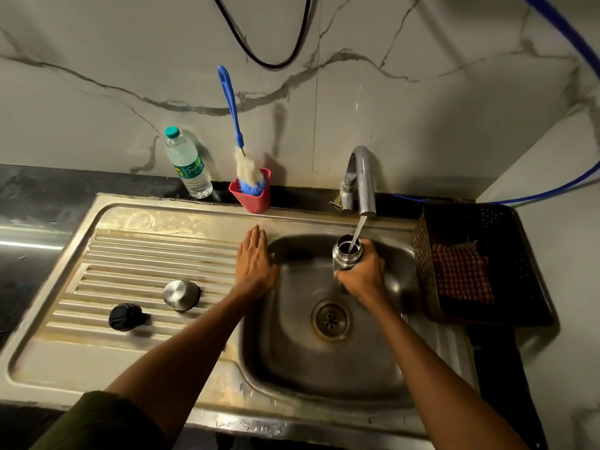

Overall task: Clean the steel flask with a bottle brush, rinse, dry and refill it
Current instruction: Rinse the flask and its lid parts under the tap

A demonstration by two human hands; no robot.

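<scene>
Two bare forearms reach forward from the bottom edge, the left one coming out of a dark green sleeve [97, 423]. Beneath them runs the front rim of a steel sink [227, 414] set into a dark surface [29, 190].

At the left edge of the basin, the left hand [256, 258] lies flat, palm down, with its fingers straight and close together, holding nothing.

Over the basin, the right hand [363, 274] wraps its curled fingers around the body of the steel flask [346, 254]. That flask stands upright with its open mouth directly under the tap [362, 180]. A thin stream of water [357, 232] runs from the spout straight into the mouth. Nearer the camera, the drain [331, 319] sits in the basin floor.

On the ribbed draining board [146, 254], left of the basin, rest a steel cup-shaped cap [180, 293] lying mouth down and, nearer the front and further left, a black stopper [125, 316]. They sit near each other but apart.

Behind the draining board a red cup [253, 196] stands at the foot of the marble-patterned wall [97, 92]. In it a bottle brush [237, 141] stands bristles down, its blue handle leaning up against the wall. Left of the cup stands a plastic water bottle [186, 164] with a green cap.

Right of the basin a dark perforated basket [506, 254] holds a red checked cloth [461, 274]. A blue hose [565, 30] curves down the right wall, and a black cable [269, 63] loops at the top.
</scene>
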